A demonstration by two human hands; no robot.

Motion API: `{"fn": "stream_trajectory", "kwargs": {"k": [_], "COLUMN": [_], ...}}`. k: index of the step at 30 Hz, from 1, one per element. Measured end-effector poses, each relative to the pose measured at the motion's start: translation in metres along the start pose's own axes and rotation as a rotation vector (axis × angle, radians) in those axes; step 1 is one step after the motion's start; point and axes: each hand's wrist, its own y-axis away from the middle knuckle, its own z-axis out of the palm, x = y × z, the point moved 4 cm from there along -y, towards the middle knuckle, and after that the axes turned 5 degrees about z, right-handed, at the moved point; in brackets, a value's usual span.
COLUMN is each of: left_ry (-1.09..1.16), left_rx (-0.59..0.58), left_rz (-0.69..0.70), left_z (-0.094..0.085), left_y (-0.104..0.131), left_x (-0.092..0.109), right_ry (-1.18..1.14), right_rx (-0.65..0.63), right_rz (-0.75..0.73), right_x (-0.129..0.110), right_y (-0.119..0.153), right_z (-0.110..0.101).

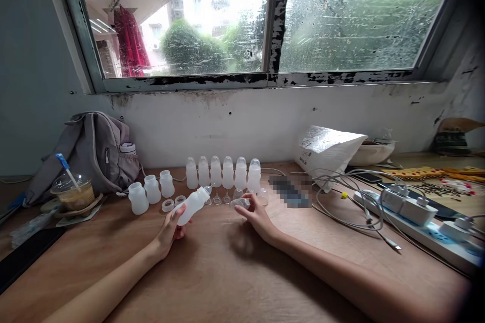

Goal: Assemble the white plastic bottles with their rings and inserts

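My left hand [171, 230] is wrapped round a frosted baby bottle [193, 206], tilted with its clear nipple pointing up and right. To the right, my right hand [259, 215] pinches a clear bottle cap [241, 204] just above the table. Behind them stands a row of several capped baby bottles [228, 174]. Three uncapped bottles [152, 190] stand left of that row. White collar rings [167, 205] lie near my left hand, partly hidden by it. Clear nipples [216, 199] and another clear cap [262, 197] sit in front of the capped row.
On the left are a grey backpack [96, 146], an iced drink cup [74, 192] and a black flat object [28, 255]. On the right, a white bag [326, 154], looped cables [341, 217] and a power strip [428, 229] with plugs lie on the wooden table [212, 282].
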Motion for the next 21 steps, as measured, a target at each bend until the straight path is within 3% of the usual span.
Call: {"fn": "stream_trajectory", "kwargs": {"k": [2,4,8,12,19,21], "left_ry": [0.009,0.003,-0.010,-0.014,-0.082,-0.145], "left_rx": [0.001,-0.002,-0.011,-0.023,-0.072,-0.115], "left_rz": [-0.014,-0.010,0.009,0.027,0.059,0.099], "left_z": [0.001,0.003,0.004,0.004,0.006,0.008], "left_y": [0.000,0.000,-0.001,-0.002,-0.001,0.001], "left_x": [0.001,0.002,0.001,0.001,0.000,0.002], "right_ry": [0.138,0.200,0.181,0.156,0.173,0.131], "right_rx": [0.027,0.059,0.078,0.066,0.164,0.126], "right_rz": [-0.075,-0.060,0.038,0.044,-0.001,-0.059], "right_x": [-0.001,0.005,0.022,0.028,0.008,-0.004], "right_y": [0.001,-0.001,-0.009,-0.013,-0.005,0.003], "right_z": [0.000,-0.001,-0.002,-0.001,-0.005,-0.002]}}
